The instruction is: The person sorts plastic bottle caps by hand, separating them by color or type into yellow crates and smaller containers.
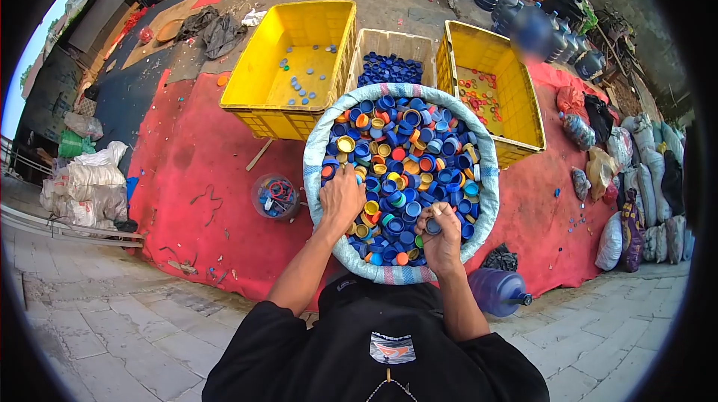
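No legible text anywhere. A white patch with an orange mark (392, 348) sits on the black shirt (314, 357) at 6 o'clock; its lettering is too small to read.

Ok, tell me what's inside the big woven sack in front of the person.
The woven sack is filled with bottle caps, mostly blue, some orange, yellow and green. The left hand rests on them; the right hand holds a blue cap. Lower layers are covered.

Outdoors in daylight: red mat (194, 200) over grey paving (112, 327), stuffed sacks (86, 185) along both sides.
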`<state>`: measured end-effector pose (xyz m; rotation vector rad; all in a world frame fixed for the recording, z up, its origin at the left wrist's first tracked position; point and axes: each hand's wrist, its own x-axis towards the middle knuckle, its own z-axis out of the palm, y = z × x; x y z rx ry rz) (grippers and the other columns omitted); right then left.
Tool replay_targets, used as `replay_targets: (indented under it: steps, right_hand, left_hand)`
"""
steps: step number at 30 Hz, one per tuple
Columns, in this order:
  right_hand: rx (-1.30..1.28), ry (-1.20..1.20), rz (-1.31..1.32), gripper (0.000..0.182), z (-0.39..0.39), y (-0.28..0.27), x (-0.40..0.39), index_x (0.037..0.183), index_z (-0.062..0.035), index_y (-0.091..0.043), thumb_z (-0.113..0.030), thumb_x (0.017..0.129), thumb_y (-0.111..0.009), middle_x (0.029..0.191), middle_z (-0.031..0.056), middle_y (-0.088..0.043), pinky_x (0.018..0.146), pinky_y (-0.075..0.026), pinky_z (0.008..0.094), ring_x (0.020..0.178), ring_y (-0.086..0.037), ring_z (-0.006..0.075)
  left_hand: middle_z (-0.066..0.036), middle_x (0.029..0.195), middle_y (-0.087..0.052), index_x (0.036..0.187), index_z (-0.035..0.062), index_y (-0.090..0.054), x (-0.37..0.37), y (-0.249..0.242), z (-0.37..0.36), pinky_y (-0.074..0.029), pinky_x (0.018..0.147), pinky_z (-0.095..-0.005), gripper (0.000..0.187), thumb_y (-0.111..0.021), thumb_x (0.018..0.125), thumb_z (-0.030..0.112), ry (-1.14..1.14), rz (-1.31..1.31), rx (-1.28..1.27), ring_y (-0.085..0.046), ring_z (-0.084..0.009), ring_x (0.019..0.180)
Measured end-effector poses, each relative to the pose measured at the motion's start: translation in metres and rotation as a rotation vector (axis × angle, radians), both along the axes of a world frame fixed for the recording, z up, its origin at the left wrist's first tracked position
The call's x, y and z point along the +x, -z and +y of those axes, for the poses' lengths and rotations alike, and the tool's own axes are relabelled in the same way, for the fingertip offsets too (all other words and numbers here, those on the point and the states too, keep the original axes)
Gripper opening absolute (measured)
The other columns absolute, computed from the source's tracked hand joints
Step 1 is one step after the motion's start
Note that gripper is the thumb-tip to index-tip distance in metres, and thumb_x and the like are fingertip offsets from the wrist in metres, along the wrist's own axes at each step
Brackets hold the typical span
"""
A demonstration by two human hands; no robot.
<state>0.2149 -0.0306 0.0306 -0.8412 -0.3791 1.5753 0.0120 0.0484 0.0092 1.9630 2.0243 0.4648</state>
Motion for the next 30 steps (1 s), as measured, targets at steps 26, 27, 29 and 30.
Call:
replay_targets:
  steps: [26,27,29,30]
  right_hand:
    - [0.414,-0.239,-1.329,0.033,0.057,0.000,-0.047,0.103,0.0006,-0.062,-0.008,0.075,-0.076,0.087,0.0076,-0.071,0.052,-0.043,0.0256,0.054,-0.051,0.0095]
    - [0.419,-0.264,-1.338,0.036,0.060,0.005,-0.049,0.106,0.0002,-0.061,-0.008,0.075,-0.075,0.090,0.0093,-0.071,0.052,-0.045,0.0277,0.055,-0.055,0.0128]
    - [0.465,-0.248,-1.391,0.035,0.064,0.010,-0.056,0.107,0.0004,-0.059,-0.006,0.075,-0.073,0.092,0.0130,-0.071,0.058,-0.048,0.0331,0.061,-0.060,0.0234]
    - [0.488,-0.237,-1.417,0.035,0.066,0.013,-0.059,0.108,0.0005,-0.059,-0.005,0.076,-0.072,0.093,0.0148,-0.070,0.061,-0.050,0.0358,0.064,-0.063,0.0287]
  left_hand:
    - [-0.010,0.095,-0.067,0.104,0.0064,-0.061,-0.033,-0.016,-0.064,-0.054,0.061,-0.0297,0.024,-0.054,0.097,0.029,-0.553,-2.238,-0.357,-0.066,-0.0189,0.076]
    - [-0.011,0.102,-0.068,0.106,0.0057,-0.060,-0.035,-0.013,-0.069,-0.057,0.066,-0.0327,0.024,-0.054,0.098,0.027,-0.522,-2.239,-0.335,-0.068,-0.0197,0.081]
    - [-0.010,0.105,-0.068,0.108,0.0058,-0.060,-0.038,-0.010,-0.076,-0.056,0.070,-0.0336,0.025,-0.053,0.098,0.028,-0.525,-2.295,-0.312,-0.068,-0.0198,0.081]
    - [-0.010,0.106,-0.068,0.108,0.0058,-0.060,-0.039,-0.009,-0.079,-0.056,0.071,-0.0340,0.026,-0.053,0.098,0.028,-0.525,-2.322,-0.302,-0.067,-0.0198,0.082]
